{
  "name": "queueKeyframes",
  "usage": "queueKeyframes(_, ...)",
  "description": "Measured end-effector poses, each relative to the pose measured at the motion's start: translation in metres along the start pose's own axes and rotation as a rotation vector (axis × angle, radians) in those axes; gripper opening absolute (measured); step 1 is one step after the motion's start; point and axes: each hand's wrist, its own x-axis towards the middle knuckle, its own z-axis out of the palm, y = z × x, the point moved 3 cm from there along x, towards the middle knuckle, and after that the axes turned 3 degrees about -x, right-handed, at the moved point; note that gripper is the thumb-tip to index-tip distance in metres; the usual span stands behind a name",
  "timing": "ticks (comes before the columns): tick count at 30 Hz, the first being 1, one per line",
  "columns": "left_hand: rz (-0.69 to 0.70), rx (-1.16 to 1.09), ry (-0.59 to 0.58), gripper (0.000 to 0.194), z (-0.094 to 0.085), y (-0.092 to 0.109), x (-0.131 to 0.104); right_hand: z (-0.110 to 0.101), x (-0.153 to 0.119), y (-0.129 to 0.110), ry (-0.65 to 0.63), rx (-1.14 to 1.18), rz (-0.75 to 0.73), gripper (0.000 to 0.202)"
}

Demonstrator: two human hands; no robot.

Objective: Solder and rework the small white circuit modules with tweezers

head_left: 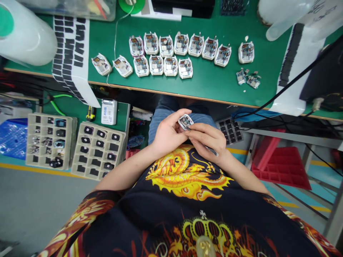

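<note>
Over my lap, my left hand (169, 130) grips a small white watch case (184, 120) with its circuit board showing. A pair of metal tweezers (211, 150) is pinched in my right hand (207, 139), its tip touching or just above the inside of that case. Both hands meet close to my shirt, below the bench edge. Ahead on the green bench (203, 84), two rows of similar open white watch cases (156, 65) lie with boards inside. One more case (246, 52) sits apart at the right, with loose small circuit boards (253, 81) below it.
White sheets with black strips (66, 46) hang over the bench edge at left, beside a white bottle (26, 35). Compartment trays (100, 150) with black parts stand lower left. A black cable (289, 84) crosses the right side. Red trays (284, 166) rest below it.
</note>
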Motion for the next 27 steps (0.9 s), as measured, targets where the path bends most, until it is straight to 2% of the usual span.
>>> queueKeyframes(8,-0.003,-0.011,-0.011,0.066,0.0003,-0.0013,0.0003,-0.0025,0.0004,-0.0008,-0.010,0.031,0.031,0.038)
queueKeyframes(16,0.006,0.031,-0.021,0.065,0.0012,0.0001,-0.0003,-0.0010,-0.0007,0.0005,0.009,0.022,0.046,0.036)
queueKeyframes(23,0.026,0.013,-0.045,0.062,0.0002,0.0004,0.0002,-0.0012,-0.0021,0.0029,-0.065,0.074,0.044,0.036)
queueKeyframes(27,0.030,0.007,-0.043,0.060,-0.0003,-0.0005,0.0002,-0.0041,-0.0014,-0.0010,-0.051,0.042,0.021,0.035)
